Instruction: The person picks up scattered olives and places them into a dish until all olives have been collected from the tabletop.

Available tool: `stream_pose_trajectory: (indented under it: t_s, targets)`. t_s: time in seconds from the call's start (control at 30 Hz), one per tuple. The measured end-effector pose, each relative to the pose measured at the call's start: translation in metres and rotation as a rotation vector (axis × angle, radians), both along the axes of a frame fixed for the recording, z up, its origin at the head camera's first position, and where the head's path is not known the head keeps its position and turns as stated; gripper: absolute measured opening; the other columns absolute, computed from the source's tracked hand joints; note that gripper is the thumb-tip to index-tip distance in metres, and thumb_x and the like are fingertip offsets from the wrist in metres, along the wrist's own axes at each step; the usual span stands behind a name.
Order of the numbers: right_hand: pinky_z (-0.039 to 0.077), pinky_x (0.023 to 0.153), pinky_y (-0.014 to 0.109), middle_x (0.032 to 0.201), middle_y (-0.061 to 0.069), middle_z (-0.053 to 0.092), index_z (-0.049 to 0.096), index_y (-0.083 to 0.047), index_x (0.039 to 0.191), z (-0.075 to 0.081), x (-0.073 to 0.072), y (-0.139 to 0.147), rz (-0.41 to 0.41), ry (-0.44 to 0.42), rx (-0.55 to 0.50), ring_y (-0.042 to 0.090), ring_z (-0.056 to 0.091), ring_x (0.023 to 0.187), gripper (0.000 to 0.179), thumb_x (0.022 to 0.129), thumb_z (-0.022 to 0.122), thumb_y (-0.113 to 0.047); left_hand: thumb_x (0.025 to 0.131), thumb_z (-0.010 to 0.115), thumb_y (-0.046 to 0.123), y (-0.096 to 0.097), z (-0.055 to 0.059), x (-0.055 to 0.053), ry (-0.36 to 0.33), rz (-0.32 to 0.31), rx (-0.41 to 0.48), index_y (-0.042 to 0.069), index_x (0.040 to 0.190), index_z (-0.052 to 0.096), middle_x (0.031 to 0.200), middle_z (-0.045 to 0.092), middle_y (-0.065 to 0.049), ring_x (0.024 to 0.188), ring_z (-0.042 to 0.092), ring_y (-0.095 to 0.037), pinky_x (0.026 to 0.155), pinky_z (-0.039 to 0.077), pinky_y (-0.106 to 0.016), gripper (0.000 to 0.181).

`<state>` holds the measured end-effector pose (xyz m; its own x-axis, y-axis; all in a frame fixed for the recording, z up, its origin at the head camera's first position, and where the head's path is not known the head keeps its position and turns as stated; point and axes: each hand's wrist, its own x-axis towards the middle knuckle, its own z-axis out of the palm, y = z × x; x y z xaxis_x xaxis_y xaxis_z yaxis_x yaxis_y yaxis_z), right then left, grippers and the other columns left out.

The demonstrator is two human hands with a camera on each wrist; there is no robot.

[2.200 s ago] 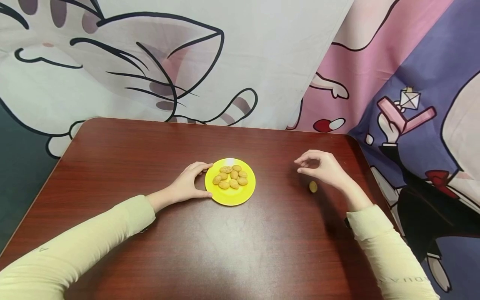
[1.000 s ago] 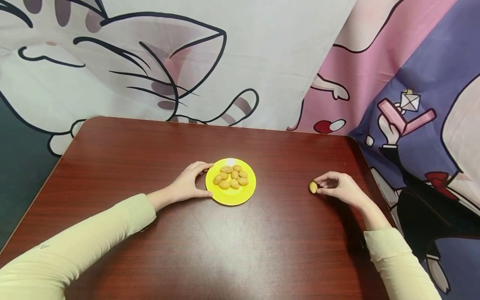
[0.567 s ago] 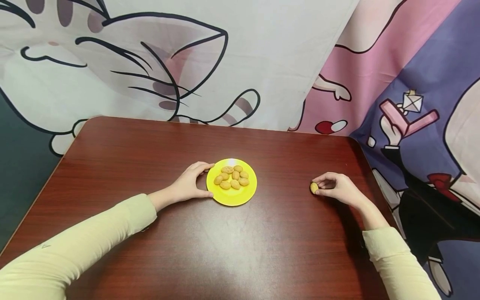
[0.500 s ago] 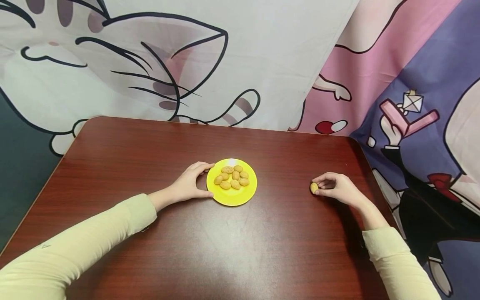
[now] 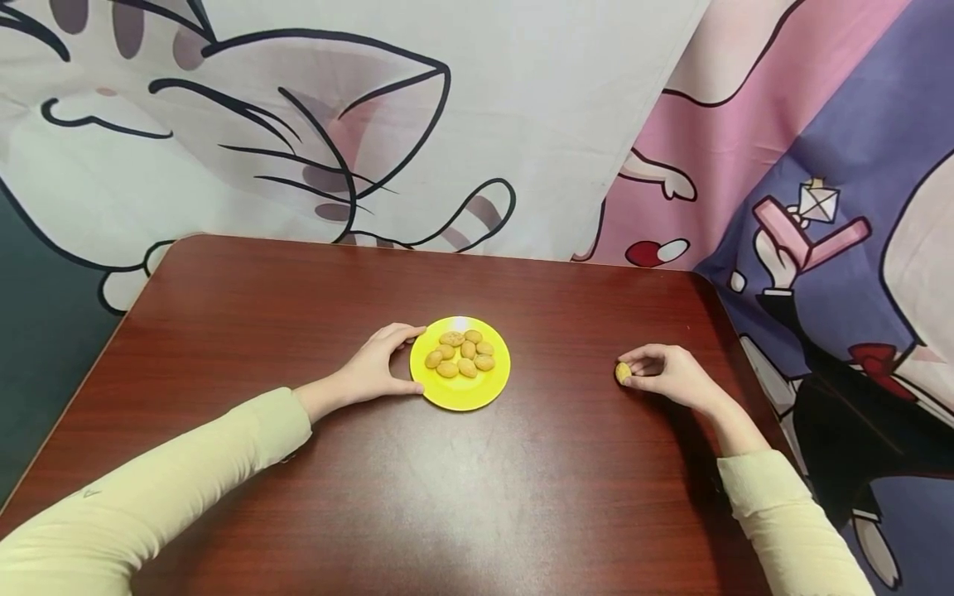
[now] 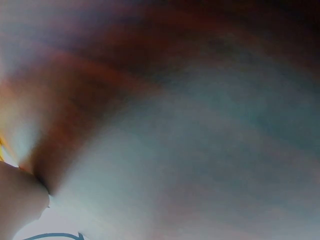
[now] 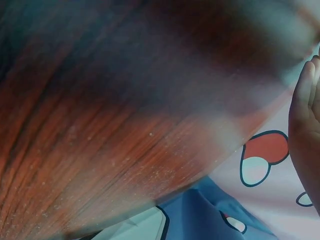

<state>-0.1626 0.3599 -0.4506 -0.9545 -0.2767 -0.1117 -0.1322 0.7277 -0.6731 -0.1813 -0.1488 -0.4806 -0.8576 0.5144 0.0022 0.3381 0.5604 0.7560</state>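
Observation:
Near the middle of the table sits a round yellow plate holding several small oval tan pieces that look like nuts or little biscuits. My left hand holds the plate at its left rim, thumb at the near side and fingers at the far side. Over to the right, my right hand pinches a single oval tan piece between thumb and fingertips, low at the tabletop. In the right wrist view part of the right hand shows at the edge; the piece is out of sight there.
The dark red-brown wooden table reaches back to a white cloth with a cat drawing. A pink and blue printed cloth hangs beyond its right edge. Bare tabletop lies between the plate and my right hand.
My right hand has come down from above the lone tan piece and now pinches it, with the piece barely shifted. The left hand has stayed at the plate.

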Motion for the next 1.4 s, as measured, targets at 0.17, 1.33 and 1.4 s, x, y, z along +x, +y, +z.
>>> stream_pose_trajectory:
  t_s: [0.17,1.33,1.4]
  targets:
    - [0.054,0.077,0.011,0.099,0.016,0.079,0.077,0.004,0.117,0.002,-0.002,-0.003,0.016,0.012,-0.013,-0.004,0.068,0.084,0.033,0.087,0.087,-0.006,0.079,0.095,0.023,0.0,-0.002,0.0,0.005,0.0,-0.004,-0.003,0.155,0.048,0.148,0.055,-0.021,0.132,0.053,-0.036,0.114,0.046,-0.056,0.094]
    - [0.058,0.086,0.019,0.107,0.014,0.078,0.079,-0.002,0.118,0.012,-0.044,-0.111,0.172,0.044,-0.149,0.029,0.072,0.098,0.032,0.087,0.086,-0.004,0.077,0.096,0.021,0.0,-0.004,-0.002,0.012,0.0,0.005,-0.002,0.155,0.049,0.147,0.055,-0.021,0.131,0.054,-0.035,0.113,0.045,-0.055,0.094]
    - [0.058,0.086,0.019,0.107,0.014,0.078,0.079,-0.002,0.118,0.013,-0.046,-0.12,0.19,0.045,-0.157,0.028,0.072,0.098,0.032,0.087,0.086,-0.005,0.077,0.096,0.021,-0.001,-0.004,-0.002,0.011,-0.001,0.005,-0.002,0.155,0.048,0.148,0.055,-0.02,0.131,0.054,-0.035,0.113,0.046,-0.055,0.094]
